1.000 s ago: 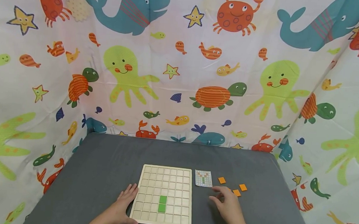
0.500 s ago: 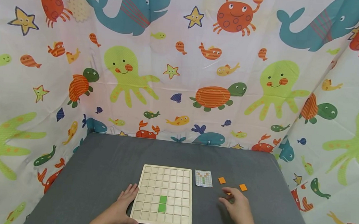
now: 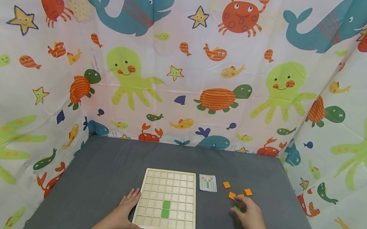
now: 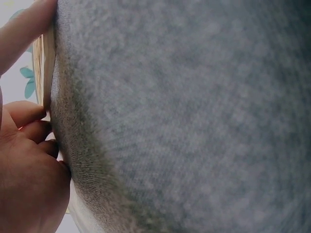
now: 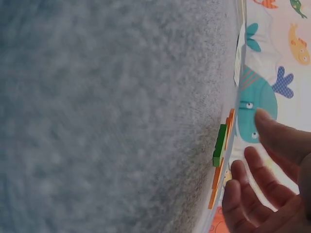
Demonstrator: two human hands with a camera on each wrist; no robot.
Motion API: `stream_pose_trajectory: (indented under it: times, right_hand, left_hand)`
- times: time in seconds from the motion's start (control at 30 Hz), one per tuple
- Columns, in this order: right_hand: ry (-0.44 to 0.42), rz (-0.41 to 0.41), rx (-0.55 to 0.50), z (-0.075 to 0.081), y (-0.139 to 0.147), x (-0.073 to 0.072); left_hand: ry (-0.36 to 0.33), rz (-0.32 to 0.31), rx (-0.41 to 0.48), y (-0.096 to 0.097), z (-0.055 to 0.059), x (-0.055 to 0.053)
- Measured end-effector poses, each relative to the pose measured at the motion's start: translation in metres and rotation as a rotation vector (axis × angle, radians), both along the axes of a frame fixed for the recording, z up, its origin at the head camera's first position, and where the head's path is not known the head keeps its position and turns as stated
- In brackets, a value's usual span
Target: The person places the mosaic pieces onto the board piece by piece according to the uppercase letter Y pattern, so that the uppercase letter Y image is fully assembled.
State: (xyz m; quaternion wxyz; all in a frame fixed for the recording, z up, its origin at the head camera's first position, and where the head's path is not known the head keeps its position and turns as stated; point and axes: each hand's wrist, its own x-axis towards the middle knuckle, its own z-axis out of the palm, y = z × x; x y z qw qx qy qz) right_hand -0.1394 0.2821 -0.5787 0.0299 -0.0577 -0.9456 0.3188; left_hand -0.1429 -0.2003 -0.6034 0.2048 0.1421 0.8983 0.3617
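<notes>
A square wooden grid board [image 3: 152,219] lies on the dark grey table, with two green square tiles [image 3: 165,208] set one above the other in its cells. My left hand [image 3: 121,212] rests along its left side, fingers at the edge and thumb at the near corner. To the right of the board, my right hand [image 3: 250,215] hovers with fingers bent and spread, holding nothing. Right below its fingertips lies a loose green tile [image 5: 220,145], which the hand partly hides in the head view. In the right wrist view, a gap shows between fingers and tile.
Several orange tiles [image 3: 227,184] lie beyond the right hand, one partly covered by it. A small printed pattern card [image 3: 208,183] sits between board and tiles. The grey table [image 3: 117,159] ends at a curtain [image 3: 171,103] printed with sea animals.
My right hand has moved to the right and nearer to me, passing over the orange tiles to the loose green tile. My left hand stays against the board.
</notes>
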Motion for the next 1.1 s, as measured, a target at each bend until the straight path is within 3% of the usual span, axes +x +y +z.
stream_pose_trajectory:
  times: [0.27, 0.43, 0.93, 1.1]
  right_hand:
    - [-0.174, -0.027, 0.003, -0.0028, 0.0078, 0.0008]
    - [-0.232, -0.037, 0.007, -0.0035, 0.0092, -0.0005]
    - [-0.178, -0.001, 0.033, -0.0083, 0.0108, -0.0026]
    - [-0.194, 0.015, 0.044, -0.0086, 0.0099, -0.0055]
  left_hand:
    - [0.003, -0.006, 0.005, -0.0011, -0.0005, -0.0003]
    - [0.030, -0.013, 0.007, -0.0021, -0.0014, -0.0006]
    - [0.011, -0.002, 0.012, -0.0018, 0.0016, -0.0001]
    - [-0.008, 0.003, 0.001, -0.0016, 0.0004, -0.0010]
